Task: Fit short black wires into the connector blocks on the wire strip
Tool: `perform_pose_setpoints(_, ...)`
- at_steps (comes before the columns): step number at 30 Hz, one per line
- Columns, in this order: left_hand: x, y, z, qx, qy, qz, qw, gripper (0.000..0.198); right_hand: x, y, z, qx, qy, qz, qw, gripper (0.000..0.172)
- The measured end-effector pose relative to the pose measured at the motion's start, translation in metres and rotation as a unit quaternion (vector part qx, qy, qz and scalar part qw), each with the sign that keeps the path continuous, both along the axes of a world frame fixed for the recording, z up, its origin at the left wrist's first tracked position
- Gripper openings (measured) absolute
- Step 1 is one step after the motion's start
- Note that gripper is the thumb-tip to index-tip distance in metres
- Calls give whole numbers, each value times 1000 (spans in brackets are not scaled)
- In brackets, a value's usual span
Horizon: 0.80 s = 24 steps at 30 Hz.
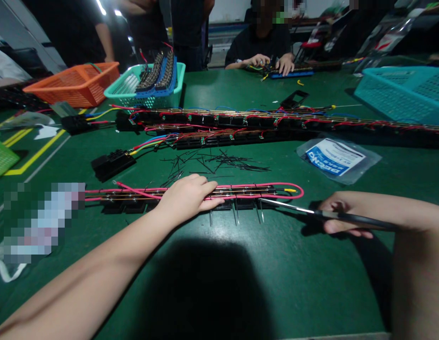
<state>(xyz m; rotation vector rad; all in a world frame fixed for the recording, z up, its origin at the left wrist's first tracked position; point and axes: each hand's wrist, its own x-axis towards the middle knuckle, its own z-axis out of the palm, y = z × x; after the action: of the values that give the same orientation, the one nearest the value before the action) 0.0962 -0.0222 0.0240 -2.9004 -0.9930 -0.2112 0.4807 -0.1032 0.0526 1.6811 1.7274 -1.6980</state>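
Observation:
A long black strip (134, 207) with red cables and brass-coloured rods lies across the green table. My left hand (191, 198) rests over its middle, with the fingers wrapped onto the strip and its red cable. Black tie ends (236, 215) stick out from the strip's near side. My right hand (343, 215) is closed around scissors (311, 211), whose blade tips touch or nearly touch the strip's near edge, just below the red cable loop (300, 190) at its right end.
Loose black tie pieces (233, 163) lie behind the strip. Further back are longer wired strips (205, 118), a plastic bag (336, 158), an orange basket (77, 85), a green basket (116, 89) and a teal basket (400, 94). Another person's hands (285, 63) work at the far side.

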Motion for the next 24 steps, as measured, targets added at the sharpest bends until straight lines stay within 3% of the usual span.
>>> perform_pose_setpoints(9,-1,1,-2,5,-4,-3,1000,48,1,0,-1,-8,8,-13,1000,57)
perform_pose_setpoints(12,-1,-3,2,42,-25,-7,999,47,0,0,0,-8,1,-16,1000,58)
perform_pose_setpoints(15,5,-17,10,111,-66,-60,990,41,-3,0,2,-9,2,-17,1000,60)
perform_pose_setpoints(18,22,-40,15,96,-49,-134,985,25,-5,0,3,-12,7,-25,1000,60)
perform_pose_setpoints(20,36,-55,16,77,-29,-140,987,17,-5,1,2,-15,2,-31,999,59)
perform_pose_setpoints(24,64,-78,11,50,-39,-105,992,25,-4,1,0,-12,0,-25,1000,59)
